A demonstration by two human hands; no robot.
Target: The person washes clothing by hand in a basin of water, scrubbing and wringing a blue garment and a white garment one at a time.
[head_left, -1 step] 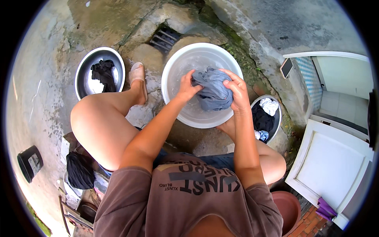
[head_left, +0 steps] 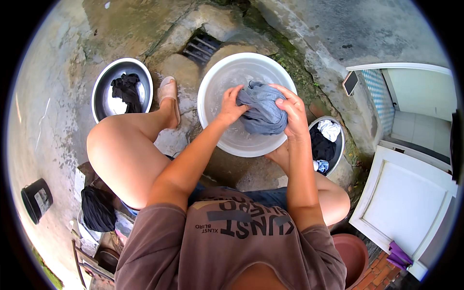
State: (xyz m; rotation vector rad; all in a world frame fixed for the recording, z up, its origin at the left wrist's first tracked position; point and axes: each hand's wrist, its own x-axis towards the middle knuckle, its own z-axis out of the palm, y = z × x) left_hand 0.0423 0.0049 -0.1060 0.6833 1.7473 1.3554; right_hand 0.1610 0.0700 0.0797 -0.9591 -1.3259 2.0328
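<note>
A bunched grey-blue cloth garment is held over the white plastic basin, which has water in it. My left hand grips the garment's left side, thumb and fingers bent round its edge. On the opposite side my right hand has its fingers curled over the top of the bundle and the thumb pressed against it. Whether the garment's underside touches the water is hidden.
Left of my foot stands a metal basin with a black garment. A smaller basin at the right holds dark and white clothes. A drain grate lies beyond the white basin; a phone leans near the white door.
The garment and both hands have shifted very slightly to the right, and the bundle looks a little rounder. The basins have not moved.
</note>
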